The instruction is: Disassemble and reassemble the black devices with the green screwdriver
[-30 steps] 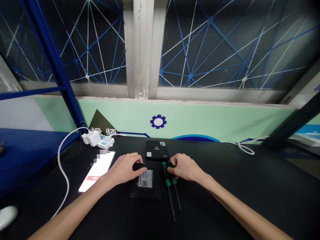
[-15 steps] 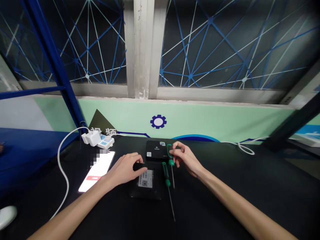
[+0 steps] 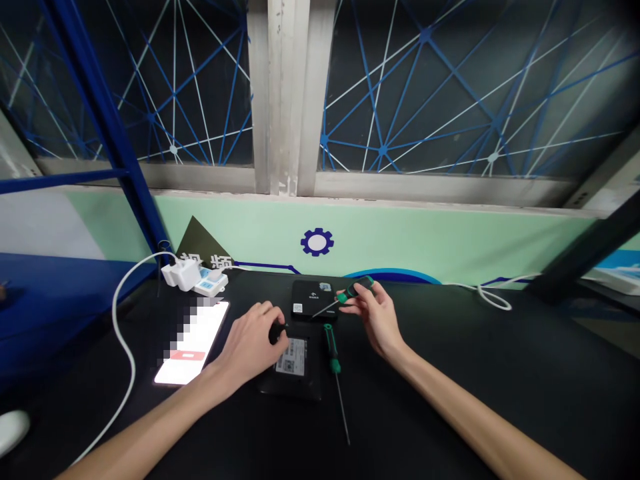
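Note:
My right hand is closed around the green and black handle of a small screwdriver, lifted off the table with its thin shaft pointing left over a small black box. My left hand rests on the left end of a flat black device with a white label; its fingers curl around a small dark part at the device's top edge, which I cannot make out. A second green-handled screwdriver lies on the black table just right of the device.
A lit phone lies left of my left hand. Behind it sit a white power strip with a charger and a white cable curving toward the table's near left. Another white cable lies at the back right by the green wall.
My right hand picked one of the two screwdrivers up from beside the device, raised it and tilted its shaft to point left. My left hand stayed on the device.

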The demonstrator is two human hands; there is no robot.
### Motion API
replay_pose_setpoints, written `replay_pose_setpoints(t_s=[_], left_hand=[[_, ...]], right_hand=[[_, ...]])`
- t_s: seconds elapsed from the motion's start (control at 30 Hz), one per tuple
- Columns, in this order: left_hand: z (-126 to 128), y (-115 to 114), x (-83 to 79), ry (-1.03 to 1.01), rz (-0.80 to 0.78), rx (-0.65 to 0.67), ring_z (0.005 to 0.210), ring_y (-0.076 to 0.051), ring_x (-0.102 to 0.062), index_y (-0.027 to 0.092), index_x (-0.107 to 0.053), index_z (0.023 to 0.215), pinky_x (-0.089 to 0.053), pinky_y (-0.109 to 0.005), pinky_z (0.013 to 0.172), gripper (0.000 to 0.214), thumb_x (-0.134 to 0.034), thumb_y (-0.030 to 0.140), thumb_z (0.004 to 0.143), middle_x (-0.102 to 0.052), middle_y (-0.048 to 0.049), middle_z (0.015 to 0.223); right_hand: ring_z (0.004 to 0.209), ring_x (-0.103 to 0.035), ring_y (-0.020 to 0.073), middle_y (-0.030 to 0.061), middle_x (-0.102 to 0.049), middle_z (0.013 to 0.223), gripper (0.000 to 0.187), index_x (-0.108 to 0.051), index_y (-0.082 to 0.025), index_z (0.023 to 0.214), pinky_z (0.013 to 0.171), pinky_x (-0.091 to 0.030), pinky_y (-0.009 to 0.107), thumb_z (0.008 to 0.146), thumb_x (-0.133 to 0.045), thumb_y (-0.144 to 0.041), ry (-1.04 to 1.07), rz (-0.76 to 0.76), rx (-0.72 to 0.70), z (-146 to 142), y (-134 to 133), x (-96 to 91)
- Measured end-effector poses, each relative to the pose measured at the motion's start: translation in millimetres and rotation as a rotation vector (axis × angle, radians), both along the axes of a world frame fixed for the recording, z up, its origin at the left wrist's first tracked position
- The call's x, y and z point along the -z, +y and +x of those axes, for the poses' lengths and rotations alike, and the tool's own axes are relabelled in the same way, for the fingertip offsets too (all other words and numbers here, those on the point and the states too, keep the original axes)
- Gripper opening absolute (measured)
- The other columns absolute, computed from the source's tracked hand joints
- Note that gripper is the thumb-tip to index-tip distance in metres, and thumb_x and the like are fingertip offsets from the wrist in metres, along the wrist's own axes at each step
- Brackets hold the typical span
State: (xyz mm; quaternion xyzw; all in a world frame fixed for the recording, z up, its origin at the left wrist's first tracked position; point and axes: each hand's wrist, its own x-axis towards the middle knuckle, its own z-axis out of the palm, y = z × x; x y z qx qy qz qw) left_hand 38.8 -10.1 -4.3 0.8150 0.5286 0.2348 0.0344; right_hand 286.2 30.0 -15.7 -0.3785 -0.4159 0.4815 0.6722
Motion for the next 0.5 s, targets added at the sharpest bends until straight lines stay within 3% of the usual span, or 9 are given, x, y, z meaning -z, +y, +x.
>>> replay_pose_setpoints(t_s=[0.5], left_hand=[[11,-15,5.3,0.045,0.039,0.067,0.091,-0.024,-0.056,0.021,-0.06,0.102,-0.048,-0.034,0.07,0.017,-0.052,0.031,0.091,-0.061,-0.0059,0.098]], right_hand=[[0.062,-0.073,0.0194,0.0008,-0.073,0.066,0.049,-0.049,-0.022,0.086,0.057,-0.062,0.028,0.071,-0.082,-0.054,-0.19,0.002,0.026,-2,-4,2.5]])
